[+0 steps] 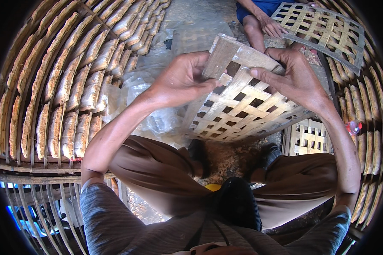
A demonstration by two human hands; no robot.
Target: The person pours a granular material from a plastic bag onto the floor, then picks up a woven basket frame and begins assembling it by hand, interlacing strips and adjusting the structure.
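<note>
In front of me, tilted above the floor, is a woven bamboo panel [242, 104] with square gaps and a flat wooden border. My left hand [183, 78] is closed at its upper left side, thumb and fingers pinching near a slat by the border. My right hand [295, 76] grips the upper right edge, with the thumb lying on the weave and the other fingers partly hidden behind the border. The panel's lower end hangs above the floor between my bent legs.
Slatted racks on the left carry rows of pale, brown-edged slabs [78, 91]; similar rows curve along the right. Crumpled clear plastic sheets [151, 108] cover floor at left. Another person's hand [271, 26] touches a second woven panel [323, 27]. Another woven panel [308, 138] lies by my right knee.
</note>
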